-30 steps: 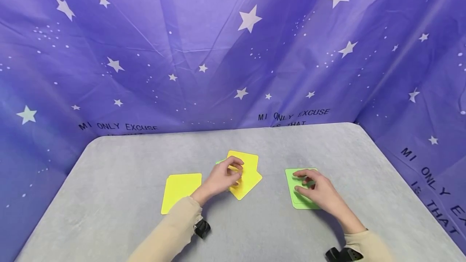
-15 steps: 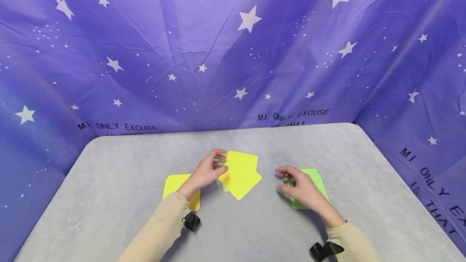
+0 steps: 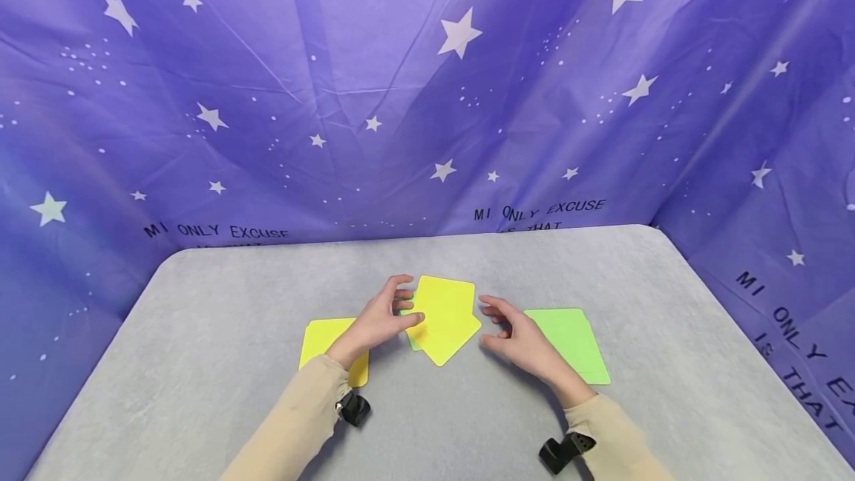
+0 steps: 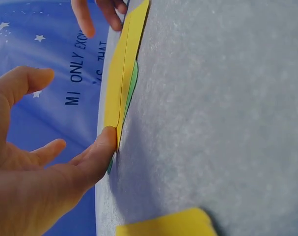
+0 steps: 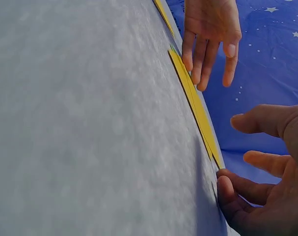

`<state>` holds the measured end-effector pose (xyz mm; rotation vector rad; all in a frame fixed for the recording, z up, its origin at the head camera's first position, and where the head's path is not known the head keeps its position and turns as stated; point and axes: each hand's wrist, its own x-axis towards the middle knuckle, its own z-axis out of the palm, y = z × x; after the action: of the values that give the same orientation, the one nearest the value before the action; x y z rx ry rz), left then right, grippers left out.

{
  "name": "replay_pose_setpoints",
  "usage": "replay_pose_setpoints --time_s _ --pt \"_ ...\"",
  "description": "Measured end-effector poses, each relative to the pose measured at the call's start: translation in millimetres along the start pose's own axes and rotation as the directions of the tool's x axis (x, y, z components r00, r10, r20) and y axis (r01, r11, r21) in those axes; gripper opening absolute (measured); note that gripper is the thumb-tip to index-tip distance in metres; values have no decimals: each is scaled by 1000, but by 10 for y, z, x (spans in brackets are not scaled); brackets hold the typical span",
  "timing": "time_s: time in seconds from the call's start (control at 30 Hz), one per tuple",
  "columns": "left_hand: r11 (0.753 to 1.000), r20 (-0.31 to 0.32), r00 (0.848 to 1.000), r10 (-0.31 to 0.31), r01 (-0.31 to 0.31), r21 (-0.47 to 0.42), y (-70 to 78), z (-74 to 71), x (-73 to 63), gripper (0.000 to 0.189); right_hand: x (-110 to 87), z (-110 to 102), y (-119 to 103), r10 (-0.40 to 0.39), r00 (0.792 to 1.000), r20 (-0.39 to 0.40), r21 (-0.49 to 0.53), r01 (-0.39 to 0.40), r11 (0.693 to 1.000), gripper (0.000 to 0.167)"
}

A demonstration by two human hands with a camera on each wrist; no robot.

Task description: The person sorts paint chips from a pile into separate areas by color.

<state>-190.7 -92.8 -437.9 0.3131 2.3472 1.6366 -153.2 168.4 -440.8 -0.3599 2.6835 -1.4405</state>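
Note:
In the middle of the table, overlapping yellow cards (image 3: 446,310) lie fanned at different angles. A green card (image 3: 412,340) peeks out from under them at the left. My left hand (image 3: 381,319) is at the pile's left side, its fingers spread and gently bent; in the left wrist view a fingertip (image 4: 108,135) rests right at the yellow edge. On the opposite side, my right hand (image 3: 524,340) faces the pile with thumb and fingers apart, holding nothing. In the right wrist view its lower fingertips (image 5: 223,174) are close to the pile's near end.
Yellow cards (image 3: 323,332) lie stacked at the left, partly under my left wrist. Green cards (image 3: 577,336) form a stack on the right, beside my right forearm. The grey table (image 3: 220,295) ends at a purple star-printed curtain (image 3: 374,58).
My right hand has moved left from over the green stack to the middle pile's right side. My left hand has drawn back left from over the pile to its left edge.

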Motion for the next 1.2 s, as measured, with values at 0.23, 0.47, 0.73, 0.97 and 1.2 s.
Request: replay_pose_setpoints --time_s 0.23,0.47,0.73,0.97,1.2 --pt "995 44 999 -21 25 -97 -34 17 8 68 94 70 -24 40 999 20 113 -42 993 65" --pt "958 93 995 -34 59 -280 -59 23 6 67 123 103 -34 73 997 7 211 -73 975 67" --pt "892 147 989 -24 87 -444 -82 50 -10 70 110 141 -28 83 995 -53 300 -63 952 59" --pt "849 177 983 -47 132 -512 -100 54 -45 66 86 144 -15 155 984 -93 354 -112 929 51" --pt "794 169 986 10 95 -600 -107 74 -100 63 46 136 -14 167 978 -122 394 -107 913 51"
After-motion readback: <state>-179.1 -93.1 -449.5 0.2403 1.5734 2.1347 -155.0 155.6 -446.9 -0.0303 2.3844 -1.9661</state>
